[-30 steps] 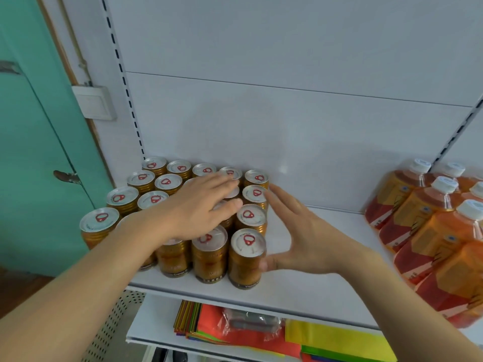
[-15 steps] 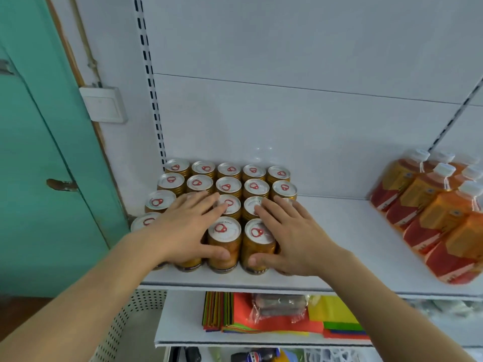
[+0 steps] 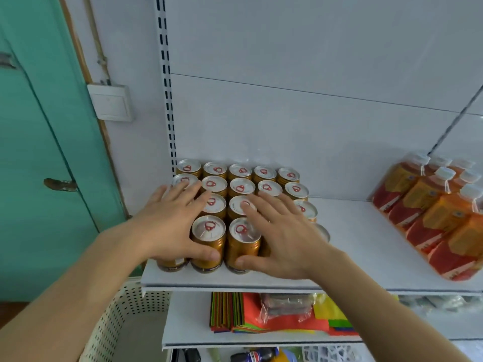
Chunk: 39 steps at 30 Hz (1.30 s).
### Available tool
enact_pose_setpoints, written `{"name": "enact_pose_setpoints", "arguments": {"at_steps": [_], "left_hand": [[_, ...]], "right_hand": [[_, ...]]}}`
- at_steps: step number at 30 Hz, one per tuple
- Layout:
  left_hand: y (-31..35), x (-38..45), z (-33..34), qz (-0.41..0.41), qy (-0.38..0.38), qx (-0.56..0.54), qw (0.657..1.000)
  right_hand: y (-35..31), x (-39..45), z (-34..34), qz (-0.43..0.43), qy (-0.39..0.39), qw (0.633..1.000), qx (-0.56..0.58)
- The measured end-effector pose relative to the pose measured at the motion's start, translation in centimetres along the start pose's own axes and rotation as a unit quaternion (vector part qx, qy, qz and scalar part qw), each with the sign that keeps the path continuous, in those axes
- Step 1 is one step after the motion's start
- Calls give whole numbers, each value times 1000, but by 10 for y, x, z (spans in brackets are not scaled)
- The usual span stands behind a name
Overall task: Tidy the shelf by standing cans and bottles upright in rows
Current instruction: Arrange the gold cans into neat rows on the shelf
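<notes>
Pressing my spread left hand [image 3: 170,223] and spread right hand [image 3: 282,236] flat onto the upright gold aluminium cans [image 3: 209,241], I am bracketing the block directly beneath both palms; orange plastic bottles [image 3: 428,212] are leaning rightward, nearer my right hand.

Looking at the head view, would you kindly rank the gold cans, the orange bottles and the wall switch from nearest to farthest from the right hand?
1. Gold cans: directly under the right hand, touching.
2. Orange bottles: to its right on the same shelf.
3. Wall switch: up on the wall at far left.
</notes>
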<state>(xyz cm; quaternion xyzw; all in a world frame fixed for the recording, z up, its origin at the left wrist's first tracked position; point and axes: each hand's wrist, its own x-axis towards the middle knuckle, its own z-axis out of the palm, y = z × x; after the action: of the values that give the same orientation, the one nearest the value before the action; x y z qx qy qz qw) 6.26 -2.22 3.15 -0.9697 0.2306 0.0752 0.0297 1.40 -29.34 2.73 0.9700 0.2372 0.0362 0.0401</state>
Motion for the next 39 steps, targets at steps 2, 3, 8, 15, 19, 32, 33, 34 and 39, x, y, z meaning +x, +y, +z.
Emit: {"name": "enact_pose_setpoints", "arguments": {"at_steps": [2, 3, 8, 15, 19, 32, 33, 34, 39], "left_hand": [[-3, 1, 9, -3, -15, -3, 1000], [-1, 2, 12, 3, -16, -5, 1000], [-1, 7, 27, 6, -2, 1, 1000], [-21, -8, 9, -5, 154, -260, 953], [-42, -10, 25, -94, 172, -413, 889], [-45, 3, 46, -42, 26, -554, 831], [-48, 4, 46, -35, 41, -550, 833], [-53, 6, 45, -29, 65, -539, 840], [-73, 42, 42, 15, 120, -381, 917]], "right_hand": [[-10, 14, 6, -6, -21, 1000, 0], [-11, 18, 9, -1, -31, 1000, -6], [-6, 26, 22, 11, -40, 999, -6], [-17, 33, 2, 12, -29, 998, 56], [-39, 63, -5, -4, -32, 997, 69], [-51, 85, 6, 35, -87, 992, 90], [-52, 86, 4, 41, -84, 991, 96], [-53, 89, 3, 47, -79, 991, 95], [-59, 116, -5, 58, -96, 992, 54]]}}
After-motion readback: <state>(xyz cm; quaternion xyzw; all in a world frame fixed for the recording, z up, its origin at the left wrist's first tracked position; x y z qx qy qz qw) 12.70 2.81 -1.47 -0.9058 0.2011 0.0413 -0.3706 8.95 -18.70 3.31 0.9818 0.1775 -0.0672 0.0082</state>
